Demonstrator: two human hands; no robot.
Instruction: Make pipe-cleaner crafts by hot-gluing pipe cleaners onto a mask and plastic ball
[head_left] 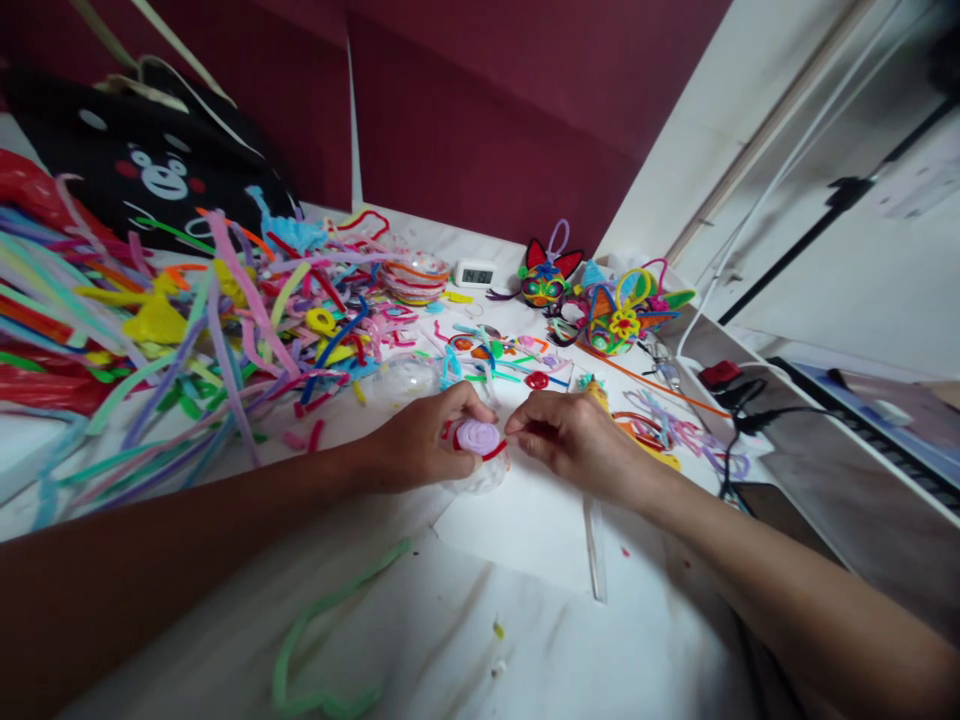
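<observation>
My left hand (424,440) is closed around a transparent plastic piece (486,484), rounded in shape, near the middle of the table. A lilac pipe cleaner coil (478,435) sits on its upper side, between thumb and fingers. Along the coil's lower right edge runs a red pipe cleaner (495,452). My right hand (577,435) pinches the free end of that red strip between thumb and forefinger, just right of the coil. Under both hands lies a white sheet (517,545). Fingers partly hide the plastic piece.
A big pile of coloured pipe cleaners (225,320) covers the left side. Decorated balls (545,285) and a small digital clock (476,273) stand at the back. A light green strip (300,625) lies in front. Black cables (739,425) and a phone (784,515) are at right.
</observation>
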